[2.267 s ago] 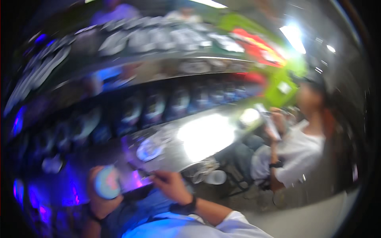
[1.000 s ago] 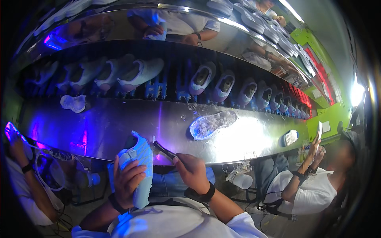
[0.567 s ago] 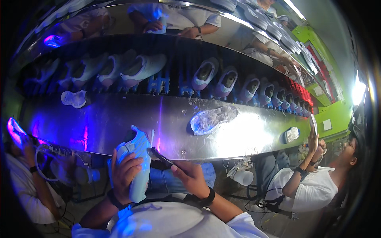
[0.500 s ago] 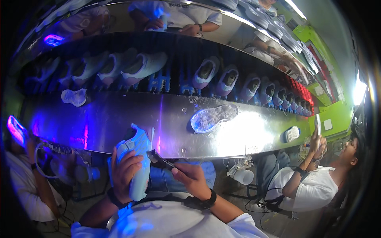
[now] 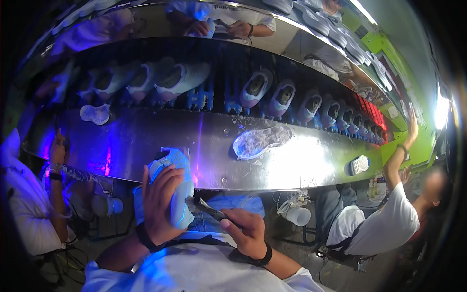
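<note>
My left hand [image 5: 160, 207] is wrapped round a light shoe [image 5: 182, 207] that looks pale blue under the violet light, its fingers lying across the upper. The shoe is held up in front of my lap at the bench edge. From the right, my right hand [image 5: 247, 232] grips a dark-handled brush [image 5: 210, 210], thumb along the handle. The bristles touch or nearly touch the shoe's right side, low down near its lower end. The side of the shoe against my left palm is hidden.
Across the metal bench [image 5: 233, 175] runs a row of shoes [image 5: 279, 100] on blue holders. A glue-smeared sole-shaped pad [image 5: 262, 142], a smaller pad [image 5: 95, 114] and a white sole [image 5: 360, 165] lie on the bench. Co-workers sit left [image 5: 29, 209] and right [image 5: 384, 219].
The shoe has been tilted in my left hand, and the brush has moved down along its right edge. The left co-worker reaches to the shoe row; the right one raises an arm toward the shelf.
</note>
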Action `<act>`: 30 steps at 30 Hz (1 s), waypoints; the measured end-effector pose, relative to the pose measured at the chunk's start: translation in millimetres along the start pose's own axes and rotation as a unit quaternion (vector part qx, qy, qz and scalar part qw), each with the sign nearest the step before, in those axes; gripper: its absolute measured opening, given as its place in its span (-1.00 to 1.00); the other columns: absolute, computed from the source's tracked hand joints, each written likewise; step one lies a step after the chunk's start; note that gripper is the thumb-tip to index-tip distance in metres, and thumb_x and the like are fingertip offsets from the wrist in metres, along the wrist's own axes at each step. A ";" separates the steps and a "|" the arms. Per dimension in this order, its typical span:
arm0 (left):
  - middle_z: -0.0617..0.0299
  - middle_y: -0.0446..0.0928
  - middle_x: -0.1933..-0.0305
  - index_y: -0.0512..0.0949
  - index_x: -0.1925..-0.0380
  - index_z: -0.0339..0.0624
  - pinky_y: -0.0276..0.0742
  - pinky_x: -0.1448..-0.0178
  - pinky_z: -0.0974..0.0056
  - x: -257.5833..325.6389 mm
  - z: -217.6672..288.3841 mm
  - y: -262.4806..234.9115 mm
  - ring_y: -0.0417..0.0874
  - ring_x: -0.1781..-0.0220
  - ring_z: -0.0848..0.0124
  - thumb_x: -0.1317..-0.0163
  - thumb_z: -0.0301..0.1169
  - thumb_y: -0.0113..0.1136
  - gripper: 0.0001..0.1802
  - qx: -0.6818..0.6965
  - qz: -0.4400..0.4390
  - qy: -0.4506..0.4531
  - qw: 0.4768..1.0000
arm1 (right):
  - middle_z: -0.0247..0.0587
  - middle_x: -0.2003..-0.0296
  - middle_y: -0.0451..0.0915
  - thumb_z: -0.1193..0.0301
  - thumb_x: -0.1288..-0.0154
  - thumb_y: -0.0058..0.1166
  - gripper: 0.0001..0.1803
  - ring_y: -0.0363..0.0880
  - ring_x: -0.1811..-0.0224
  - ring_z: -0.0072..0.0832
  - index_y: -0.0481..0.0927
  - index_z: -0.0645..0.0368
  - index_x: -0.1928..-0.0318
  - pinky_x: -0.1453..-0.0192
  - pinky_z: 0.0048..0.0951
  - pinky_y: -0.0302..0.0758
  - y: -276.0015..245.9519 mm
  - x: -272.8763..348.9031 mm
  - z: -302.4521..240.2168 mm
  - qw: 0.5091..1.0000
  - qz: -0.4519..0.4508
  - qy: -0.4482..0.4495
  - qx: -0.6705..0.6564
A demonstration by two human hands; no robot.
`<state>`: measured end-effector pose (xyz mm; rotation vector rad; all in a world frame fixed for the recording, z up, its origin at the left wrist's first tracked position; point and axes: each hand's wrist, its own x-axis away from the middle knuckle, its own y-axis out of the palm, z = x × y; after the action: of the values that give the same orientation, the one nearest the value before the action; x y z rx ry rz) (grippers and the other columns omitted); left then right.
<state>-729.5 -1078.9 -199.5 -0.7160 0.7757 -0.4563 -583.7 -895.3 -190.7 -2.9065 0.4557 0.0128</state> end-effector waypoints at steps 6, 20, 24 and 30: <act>0.01 0.46 -0.28 0.35 -0.28 -0.20 -0.11 -0.66 -0.38 -21.3 23.7 1.9 0.46 -0.42 0.00 0.15 -0.46 0.46 -0.13 -0.019 -0.020 -0.023 0.999 | -0.12 0.53 0.52 0.50 -0.34 0.27 -0.76 0.46 0.56 -0.36 0.71 0.37 0.04 0.42 -0.38 0.36 -18.4 5.5 -11.3 0.996 0.038 -0.080 0.033; -0.03 0.41 -0.27 0.30 -0.26 -0.27 -0.12 -0.64 -0.38 -80.0 50.1 13.9 0.39 -0.44 0.03 0.36 -0.46 0.49 0.01 -0.067 -0.125 -0.036 0.989 | -0.20 0.51 0.60 0.55 -0.20 0.31 -0.75 0.54 0.61 -0.44 0.74 0.27 0.08 0.50 -0.44 0.43 -72.9 -16.7 -41.1 0.958 0.115 -0.120 0.234; -0.03 0.41 -0.25 0.30 -0.25 -0.26 -0.07 -0.62 -0.38 -94.9 45.8 10.8 0.40 -0.41 0.02 0.35 -0.46 0.50 0.00 -0.061 -0.148 -0.036 0.986 | -0.21 0.51 0.62 0.57 -0.14 0.33 -0.71 0.56 0.60 -0.41 0.75 0.24 0.07 0.51 -0.42 0.43 -89.1 -35.1 -39.0 0.942 0.090 -0.175 0.271; -0.04 0.45 -0.21 0.32 -0.23 -0.25 0.07 -0.55 -0.39 -107.0 34.2 5.1 0.44 -0.36 -0.02 0.28 -0.42 0.52 -0.05 -0.044 -0.141 -0.046 0.988 | -0.14 0.46 0.67 0.57 -0.15 0.29 -0.71 0.60 0.56 -0.38 0.75 0.27 0.07 0.44 -0.44 0.50 -92.5 -69.1 -26.5 0.948 0.066 -0.217 0.223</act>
<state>-771.1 -996.1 -135.8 -0.9288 0.6133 -0.6429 -622.0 -793.4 -144.1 -2.3322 0.4949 0.4911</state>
